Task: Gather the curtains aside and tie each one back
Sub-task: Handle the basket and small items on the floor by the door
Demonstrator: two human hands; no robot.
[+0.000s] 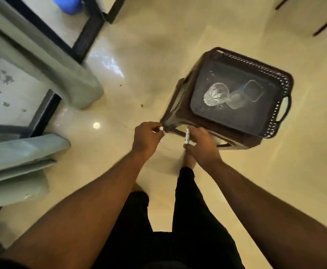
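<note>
Grey-green curtains (42,61) hang at the left of the head view, in front of dark-framed glass doors (83,35); a second fold of the same cloth (19,162) sits lower left, nearer the person. Neither looks tied back.

Left hand (146,138) curled, pinching something small and white (161,129), possibly a cap; too blurred to be sure. Right hand (202,146) gripping a white marker (187,136), its long axis running roughly away from the body. Hands near each other, not touching, over the cream floor (158,55).

Just beyond the hands: a dark stool (175,105) carrying a brown plastic basket (275,74) with a cut-glass tumbler (216,94) and a clear tub (252,91) inside.

Key relation: curtains lie well to the left of both hands, folds running vertically. Left hand is the nearer one. Judgement: both hands are occupied, so the marker wants putting down before any gathering starts; task barely begun.
</note>
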